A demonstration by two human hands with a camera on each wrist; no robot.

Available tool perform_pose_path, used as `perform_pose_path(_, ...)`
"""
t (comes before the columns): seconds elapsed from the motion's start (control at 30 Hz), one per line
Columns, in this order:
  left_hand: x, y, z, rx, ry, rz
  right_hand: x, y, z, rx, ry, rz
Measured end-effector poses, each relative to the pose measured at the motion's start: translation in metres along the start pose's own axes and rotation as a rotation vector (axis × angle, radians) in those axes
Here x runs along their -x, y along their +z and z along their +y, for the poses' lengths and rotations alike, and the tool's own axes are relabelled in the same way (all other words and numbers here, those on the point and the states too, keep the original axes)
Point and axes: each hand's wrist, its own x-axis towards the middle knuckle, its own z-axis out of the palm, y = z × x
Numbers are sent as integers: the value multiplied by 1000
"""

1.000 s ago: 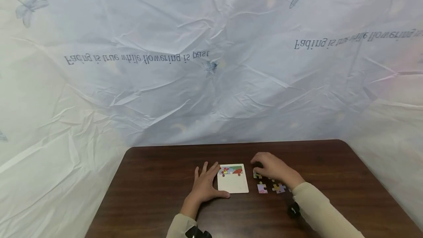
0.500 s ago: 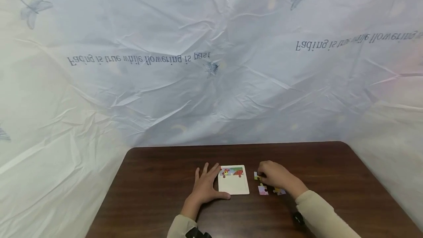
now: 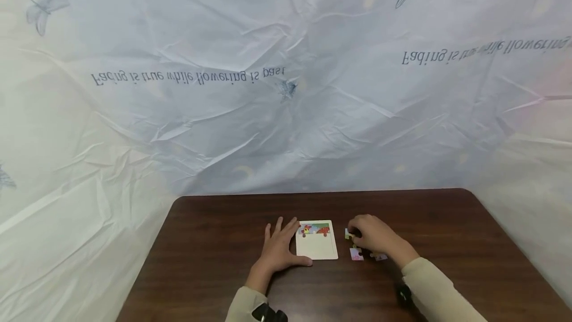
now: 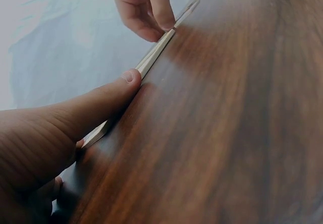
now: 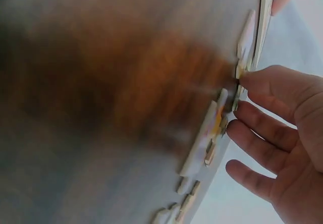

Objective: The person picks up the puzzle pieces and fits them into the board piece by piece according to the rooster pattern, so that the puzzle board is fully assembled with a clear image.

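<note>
We found the loose, multicoloured interlocking jigsaw pieces [image 3: 356, 254] under and just beside the right hand [image 3: 373, 232], the nearer hand; the flat, squarish cream puzzle board [image 3: 317, 250] lay to their left. That hand's thumb and bent fingers were at the pieces; we could not tell whether one was pinched. The left hand [image 3: 277, 252], fingers spread, touched the board's left side, gripping nothing.

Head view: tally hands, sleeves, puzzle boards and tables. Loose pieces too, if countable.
Left hand, right hand: 2
Beige sleeves: 2
Jigsaw puzzle board: 1
Brown table: 1
Total: 6, without the loose jigsaw pieces: the right hand hides part of them, so no sure count.
</note>
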Motion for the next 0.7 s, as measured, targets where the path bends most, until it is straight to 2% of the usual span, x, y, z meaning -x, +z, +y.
perform_pose_path(0.13,0,-2,1,-2,2,-3,-4,-1,-2,-8,-13,26)
perform_pose_path(0.3,0,-2,1,-2,-1,-7,-13,-1,-15,-40,-40,45)
perform_pose_path(0.53,0,-2,1,-3,1,0,-31,3,-38,0,-108,14)
perform_pose_path(0.7,1,-1,2,-6,0,-5,-42,7,-48,-28,-118,-13)
